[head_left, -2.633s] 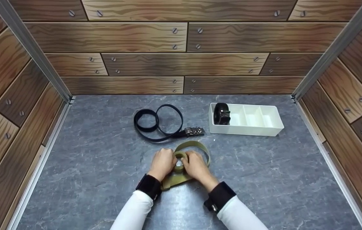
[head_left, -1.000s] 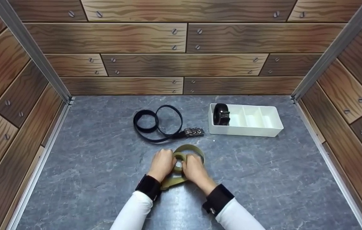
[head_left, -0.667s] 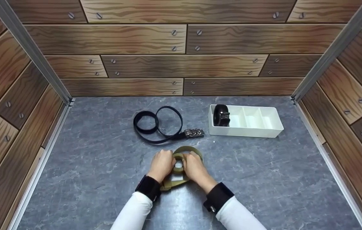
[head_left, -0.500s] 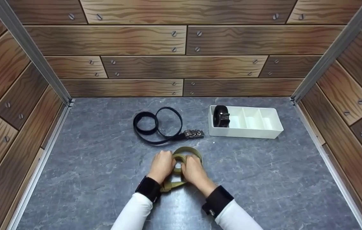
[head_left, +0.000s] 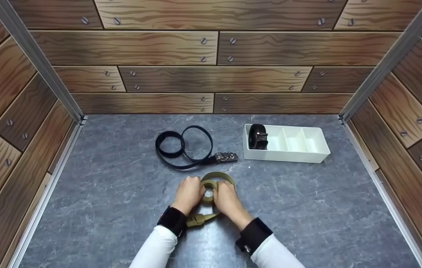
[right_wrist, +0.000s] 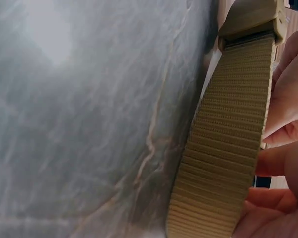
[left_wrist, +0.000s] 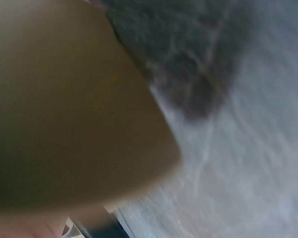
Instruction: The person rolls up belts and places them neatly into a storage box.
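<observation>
An olive webbing belt [head_left: 216, 174] stands on edge, partly wound into a small coil with a wider loop behind it. My left hand [head_left: 188, 194] grips the coil from the left, and my right hand [head_left: 228, 199] pinches it from the right with curled fingers. The belt's buckle [head_left: 196, 220] lies nearer me, beside the left wrist. In the right wrist view the ribbed webbing [right_wrist: 223, 129] runs up to the tan buckle [right_wrist: 253, 19], with fingers [right_wrist: 288, 101] behind the strap. A blurred tan surface [left_wrist: 79, 109] fills much of the left wrist view.
Beyond my hands lies a black belt [head_left: 182, 167] in loose loops, its ornate metal buckle [head_left: 226, 156] pointing right. At the back right stands a white divided box [head_left: 287, 156] with a rolled black belt [head_left: 257, 137] in its left compartment. Wood-patterned walls [head_left: 140, 104] enclose the grey surface.
The olive belt's outer loop has become smaller, and its strap near me has drawn in. My right hand has shifted slightly left; both hands stay at the coil.
</observation>
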Tool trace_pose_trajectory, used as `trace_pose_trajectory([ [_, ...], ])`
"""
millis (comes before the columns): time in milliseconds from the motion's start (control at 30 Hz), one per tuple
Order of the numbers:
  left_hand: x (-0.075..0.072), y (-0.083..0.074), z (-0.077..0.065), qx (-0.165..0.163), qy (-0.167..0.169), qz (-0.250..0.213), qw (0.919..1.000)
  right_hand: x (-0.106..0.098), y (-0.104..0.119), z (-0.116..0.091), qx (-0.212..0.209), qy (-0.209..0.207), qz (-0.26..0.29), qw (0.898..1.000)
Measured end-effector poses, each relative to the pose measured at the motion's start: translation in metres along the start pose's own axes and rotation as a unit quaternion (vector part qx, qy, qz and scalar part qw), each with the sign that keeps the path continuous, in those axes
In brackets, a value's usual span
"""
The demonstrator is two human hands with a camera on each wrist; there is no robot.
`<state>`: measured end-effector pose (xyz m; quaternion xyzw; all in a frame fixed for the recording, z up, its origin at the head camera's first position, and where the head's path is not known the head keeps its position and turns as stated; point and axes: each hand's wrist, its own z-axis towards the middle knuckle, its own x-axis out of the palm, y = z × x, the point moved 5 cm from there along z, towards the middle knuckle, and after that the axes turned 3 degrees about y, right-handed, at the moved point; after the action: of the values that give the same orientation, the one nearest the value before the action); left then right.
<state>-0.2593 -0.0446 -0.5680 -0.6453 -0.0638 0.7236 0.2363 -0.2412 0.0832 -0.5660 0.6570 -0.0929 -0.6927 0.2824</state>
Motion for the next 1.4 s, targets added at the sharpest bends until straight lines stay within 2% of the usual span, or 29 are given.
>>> trace_pose_trajectory([
  [133,0.000,0.000,-0.001,-0.003,0.011,0.002,0.9999,-0.001,0.000,0.004,-0.046,-0.009,-0.014,0.999],
  [300,0.000,0.001,-0.001,-0.006,-0.001,0.011,0.9999,0.000,-0.001,0.002,-0.009,-0.010,0.018,1.000],
  [433,0.000,0.002,-0.001,-0.021,-0.007,0.005,0.9997,0.003,-0.001,-0.001,0.015,-0.008,0.027,0.999],
  [633,0.000,0.004,-0.002,-0.026,-0.009,0.004,0.9996,0.002,-0.001,-0.001,-0.001,-0.004,0.029,1.000],
  [767,-0.001,0.007,-0.002,-0.031,-0.016,-0.001,0.9994,-0.012,0.001,-0.006,-0.019,-0.016,0.037,0.999],
  [833,-0.002,0.010,-0.002,-0.039,-0.021,-0.005,0.9990,-0.022,-0.003,-0.010,-0.004,-0.019,0.015,1.000],
  [867,-0.003,0.011,-0.002,-0.044,-0.024,-0.006,0.9987,-0.026,-0.007,-0.013,0.016,-0.012,0.003,1.000],
  [933,-0.004,0.015,-0.003,-0.059,-0.028,-0.004,0.9979,-0.031,-0.018,-0.021,0.071,0.028,-0.019,0.997],
  [1033,-0.007,0.021,-0.004,-0.078,-0.032,0.006,0.9965,-0.031,-0.037,-0.036,0.146,0.130,-0.031,0.980],
  [1100,-0.008,0.023,-0.005,-0.085,-0.031,0.010,0.9959,-0.030,-0.046,-0.045,0.160,0.178,-0.032,0.970],
  [1133,-0.009,0.025,-0.005,-0.086,-0.031,0.011,0.9957,-0.030,-0.049,-0.048,0.157,0.189,-0.034,0.969],
  [1233,-0.011,0.027,-0.007,-0.092,-0.030,0.007,0.9953,-0.039,-0.060,-0.048,0.139,0.176,-0.053,0.973],
  [1400,-0.013,0.030,-0.009,-0.098,-0.030,0.008,0.9947,-0.063,-0.081,-0.033,0.140,0.140,-0.107,0.974],
])
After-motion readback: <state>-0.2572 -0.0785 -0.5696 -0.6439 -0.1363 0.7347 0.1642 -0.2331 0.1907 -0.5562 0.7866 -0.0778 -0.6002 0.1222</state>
